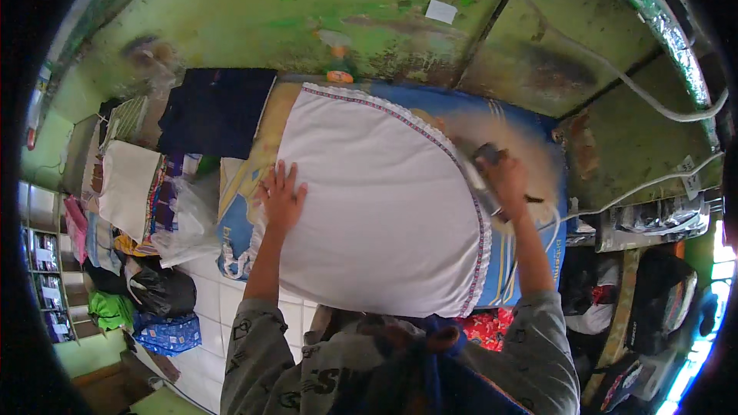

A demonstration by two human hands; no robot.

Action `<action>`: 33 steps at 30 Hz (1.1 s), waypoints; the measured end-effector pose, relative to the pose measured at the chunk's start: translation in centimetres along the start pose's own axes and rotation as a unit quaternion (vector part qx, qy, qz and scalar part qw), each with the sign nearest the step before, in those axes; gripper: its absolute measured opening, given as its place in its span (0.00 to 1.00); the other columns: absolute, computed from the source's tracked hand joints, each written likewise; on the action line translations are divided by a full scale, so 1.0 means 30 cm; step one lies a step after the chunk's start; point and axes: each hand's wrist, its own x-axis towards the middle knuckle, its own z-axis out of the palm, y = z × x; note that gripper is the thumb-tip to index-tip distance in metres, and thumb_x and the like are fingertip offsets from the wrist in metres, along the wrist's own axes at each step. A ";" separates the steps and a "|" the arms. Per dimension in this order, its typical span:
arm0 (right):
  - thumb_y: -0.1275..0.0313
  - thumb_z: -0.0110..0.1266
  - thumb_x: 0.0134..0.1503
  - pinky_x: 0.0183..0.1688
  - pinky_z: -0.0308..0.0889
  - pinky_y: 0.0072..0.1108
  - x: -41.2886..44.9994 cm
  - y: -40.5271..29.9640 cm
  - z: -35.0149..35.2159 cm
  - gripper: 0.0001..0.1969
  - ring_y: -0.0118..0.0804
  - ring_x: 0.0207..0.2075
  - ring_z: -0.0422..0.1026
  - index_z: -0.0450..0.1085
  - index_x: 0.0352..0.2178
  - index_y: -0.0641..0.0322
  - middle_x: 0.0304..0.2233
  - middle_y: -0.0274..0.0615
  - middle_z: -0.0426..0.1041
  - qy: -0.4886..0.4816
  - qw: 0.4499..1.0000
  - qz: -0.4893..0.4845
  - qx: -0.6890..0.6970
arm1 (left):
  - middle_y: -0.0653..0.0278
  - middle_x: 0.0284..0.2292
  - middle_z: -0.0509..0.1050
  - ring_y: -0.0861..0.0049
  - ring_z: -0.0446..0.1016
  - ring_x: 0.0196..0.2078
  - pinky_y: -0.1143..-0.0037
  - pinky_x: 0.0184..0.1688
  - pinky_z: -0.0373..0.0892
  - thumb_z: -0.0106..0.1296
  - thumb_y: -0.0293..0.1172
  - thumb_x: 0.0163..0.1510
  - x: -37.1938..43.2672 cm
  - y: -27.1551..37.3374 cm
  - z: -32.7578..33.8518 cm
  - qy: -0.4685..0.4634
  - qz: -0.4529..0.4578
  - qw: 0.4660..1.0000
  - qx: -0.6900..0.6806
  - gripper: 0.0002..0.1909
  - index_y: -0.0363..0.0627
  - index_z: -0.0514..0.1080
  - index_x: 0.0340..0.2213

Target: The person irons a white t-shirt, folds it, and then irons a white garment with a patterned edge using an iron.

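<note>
A white cloth [380,202] with a lace edge and a patterned ribbon trim lies spread over a blue and yellow padded surface [533,144]. Near its left edge my left hand [281,196] rests flat, fingers spread, holding nothing. My right hand [507,184] grips a clothes iron [484,184], somewhat blurred, at the cloth's right trimmed edge. The iron's soleplate is hidden, so whether it touches the cloth cannot be told. A pale cord [553,230] runs near my right wrist.
Folded dark fabric [219,109] lies at the upper left, and a folded white cloth [130,187] beside clear plastic [187,225] farther left. A bottle [339,66] stands by the green wall [230,23]. Bags, one black [161,288], sit at lower left. A cable [617,75] hangs at right.
</note>
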 end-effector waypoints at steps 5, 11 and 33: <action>0.53 0.52 0.49 0.47 0.57 0.48 0.144 0.153 0.113 0.27 0.46 0.51 0.61 0.63 0.45 0.63 0.44 0.48 0.66 0.228 0.937 -0.121 -0.234 | 0.50 0.53 0.59 0.56 0.59 0.54 0.55 0.49 0.60 0.49 0.40 0.50 0.339 -0.071 0.101 -0.037 -0.023 0.999 -0.009 0.28 0.42 0.61 0.51; 0.60 0.51 0.48 0.53 0.51 0.47 0.106 -0.177 0.305 0.24 0.49 0.54 0.58 0.65 0.46 0.61 0.50 0.50 0.62 -0.060 0.997 -0.038 0.030 | 0.52 0.36 0.73 0.64 0.73 0.36 0.71 0.39 0.67 0.57 0.31 0.44 0.663 -0.172 0.100 0.004 -0.081 0.950 -0.301 0.19 0.36 0.71 0.38; 0.78 0.51 0.47 0.43 0.62 0.32 -0.556 -0.054 0.059 0.09 0.49 0.41 0.67 0.68 0.33 0.66 0.39 0.51 0.68 0.117 0.977 -0.103 0.146 | 0.65 0.29 0.72 0.81 0.69 0.31 0.79 0.35 0.65 0.49 0.45 0.54 0.001 -0.329 -0.196 -0.254 -0.111 0.873 -0.401 0.19 0.39 0.71 0.33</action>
